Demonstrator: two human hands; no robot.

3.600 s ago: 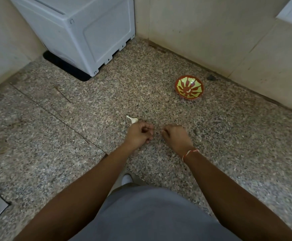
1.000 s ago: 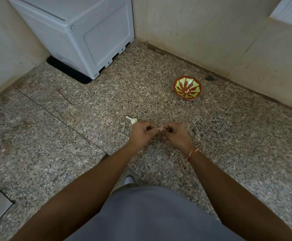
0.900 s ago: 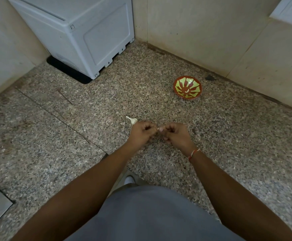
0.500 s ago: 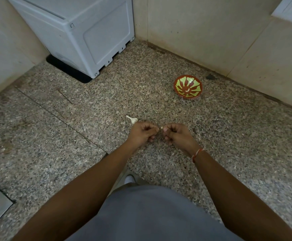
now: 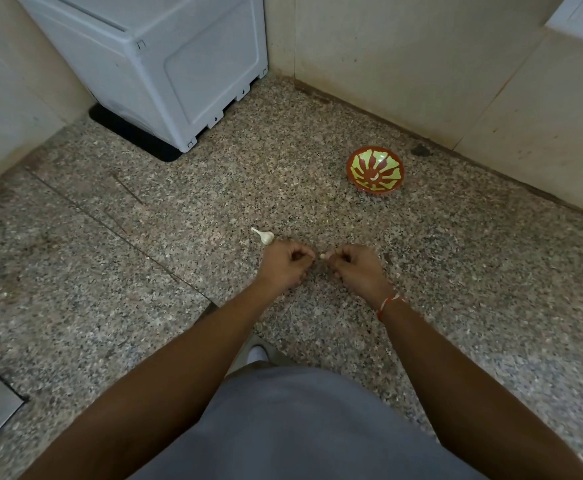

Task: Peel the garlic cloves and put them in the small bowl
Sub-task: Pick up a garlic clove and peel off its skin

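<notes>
While pinched, small pale clove.

Your hands sit slightly farther apart than half a second ago, when their fingertips nearly met near the garlic bulb. Your right hand now pinches a pale clove that shows clear of the fingers. Your left hand's fingers are curled; whether they hold peel is unclear.

Speckled floor w/ bowl, garlic
</notes>
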